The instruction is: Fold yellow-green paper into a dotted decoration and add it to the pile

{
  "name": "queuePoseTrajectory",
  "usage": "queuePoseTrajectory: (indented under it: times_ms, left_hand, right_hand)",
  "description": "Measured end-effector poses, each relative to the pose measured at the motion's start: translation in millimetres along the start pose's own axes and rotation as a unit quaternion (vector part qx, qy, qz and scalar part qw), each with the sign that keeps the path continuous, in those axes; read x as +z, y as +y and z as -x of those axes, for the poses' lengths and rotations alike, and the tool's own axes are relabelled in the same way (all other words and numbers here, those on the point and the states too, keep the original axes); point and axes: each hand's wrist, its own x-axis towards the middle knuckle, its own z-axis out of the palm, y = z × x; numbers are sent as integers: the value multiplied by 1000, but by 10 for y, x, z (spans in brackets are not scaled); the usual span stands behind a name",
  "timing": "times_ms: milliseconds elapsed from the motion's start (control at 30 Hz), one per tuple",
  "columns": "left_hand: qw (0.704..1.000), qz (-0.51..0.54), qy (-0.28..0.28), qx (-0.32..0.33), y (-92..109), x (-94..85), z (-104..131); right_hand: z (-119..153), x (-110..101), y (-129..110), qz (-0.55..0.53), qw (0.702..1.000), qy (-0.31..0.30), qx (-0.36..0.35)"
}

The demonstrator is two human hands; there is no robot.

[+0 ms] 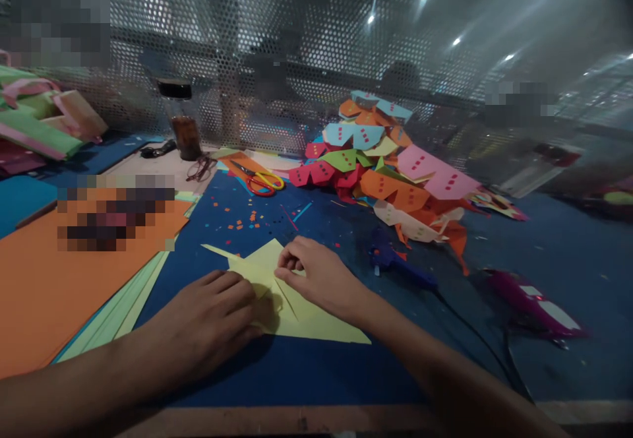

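A pale yellow folded sheet of paper (316, 326) lies on the blue mat in front of me, with creases and a thin strip sticking out at its upper left. My left hand (217, 306) rests on the paper's left side, fingers curled down and pressed onto it; the fingertips are partly hidden. Thumb and forefinger of my right hand (321, 270) are pinched together at a fold near the paper's middle.
Scissors (260, 184) lie behind small paper scraps. Folded paper figures (386, 167) are heaped at the back right. A blue corded tool (400, 263) and a purple device (531, 303) lie right. Orange sheets (59, 293) and a bottle (185, 131) stand left.
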Motion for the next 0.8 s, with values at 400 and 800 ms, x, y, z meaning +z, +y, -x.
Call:
queuePoseTrajectory:
  times_ms: [400,800]
  left_hand:
    - [997,26,65,-19,-94,5,-3]
    - [953,135,174,-207,-299,-136,-59]
  right_hand:
    - [22,-18,-25,43,999,-27,14]
    - [66,-55,-59,-99,994,-4,43]
